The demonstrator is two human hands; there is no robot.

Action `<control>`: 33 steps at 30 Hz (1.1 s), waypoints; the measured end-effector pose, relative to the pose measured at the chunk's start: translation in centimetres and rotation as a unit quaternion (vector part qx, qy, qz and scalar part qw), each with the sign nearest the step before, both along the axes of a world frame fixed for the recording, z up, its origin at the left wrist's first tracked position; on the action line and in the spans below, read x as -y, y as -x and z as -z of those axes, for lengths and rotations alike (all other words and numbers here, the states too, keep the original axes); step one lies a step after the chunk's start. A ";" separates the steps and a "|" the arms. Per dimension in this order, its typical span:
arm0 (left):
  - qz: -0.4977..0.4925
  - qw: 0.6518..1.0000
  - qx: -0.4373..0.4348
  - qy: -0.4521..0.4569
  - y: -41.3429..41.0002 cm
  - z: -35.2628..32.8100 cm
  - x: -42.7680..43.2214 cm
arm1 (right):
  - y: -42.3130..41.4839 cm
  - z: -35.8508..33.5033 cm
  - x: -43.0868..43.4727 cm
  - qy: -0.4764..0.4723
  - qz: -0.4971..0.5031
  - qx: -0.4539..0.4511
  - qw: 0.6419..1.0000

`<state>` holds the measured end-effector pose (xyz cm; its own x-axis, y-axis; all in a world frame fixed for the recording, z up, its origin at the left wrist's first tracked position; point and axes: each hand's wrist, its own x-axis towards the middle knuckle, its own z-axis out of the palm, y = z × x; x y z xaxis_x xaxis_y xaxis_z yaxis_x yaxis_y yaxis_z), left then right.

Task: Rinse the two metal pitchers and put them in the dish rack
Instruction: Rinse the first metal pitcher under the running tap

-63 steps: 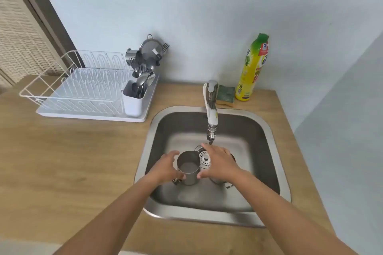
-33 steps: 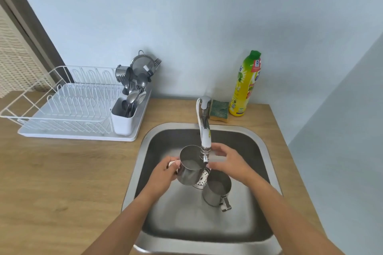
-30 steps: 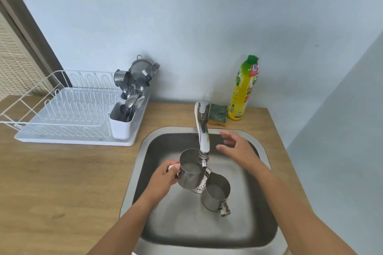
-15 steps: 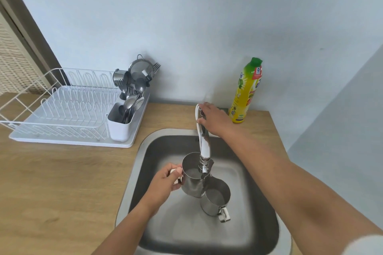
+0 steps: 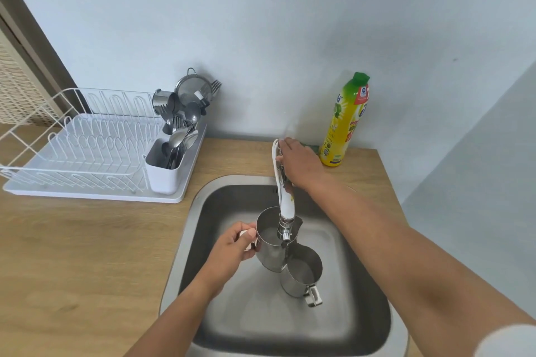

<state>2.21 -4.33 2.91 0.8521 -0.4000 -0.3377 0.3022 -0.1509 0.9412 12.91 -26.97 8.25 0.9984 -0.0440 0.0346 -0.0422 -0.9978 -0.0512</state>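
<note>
Head view looks down into a steel sink [image 5: 185, 252] set in a wooden counter [image 5: 72, 255]. The left hand [image 5: 229, 252] is closed around the handle of one metal pitcher [image 5: 269, 252], holding it up under the tip of the faucet [image 5: 285, 206]; the handle itself is mostly covered by the fingers, with only a pale edge showing. The faucet spout crosses in front of the pitcher's mouth, so whether water is running cannot be made out. The second metal pitcher [image 5: 301, 275] stands on the sink floor just beside and partly behind the held one, touching or nearly touching it; its handle points toward the camera. The right hand [image 5: 298, 165] rests over the top of the faucet at its base, fingers curled on the lever, though the lever is hidden beneath the hand and its position cannot be told. A green sponge behind that hand shows only as a sliver. A yellow dish soap bottle [image 5: 345, 124] with a green cap stands upright against the wall to the right of the faucet. On the counter to the left sits the white dish rack [image 5: 75, 153], its left end cut off by the frame edge. Its cutlery holder [image 5: 162, 171] is crowded with spoons, forks and a strainer that overlap too much to separate. The right sleeve shows only at the bottom corner.
</note>
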 end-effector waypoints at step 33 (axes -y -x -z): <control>0.012 1.000 -0.006 0.003 1.1 -0.2 -0.5 | -0.8 -1.1 0.4 -0.020 -0.005 -0.003 1.000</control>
<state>1.15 -3.83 3.15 0.8378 -0.4224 -0.3459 0.3100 -0.1535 0.9383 13.71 -27.40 9.30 0.9990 -0.0344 0.0270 -0.0318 -0.9954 -0.0901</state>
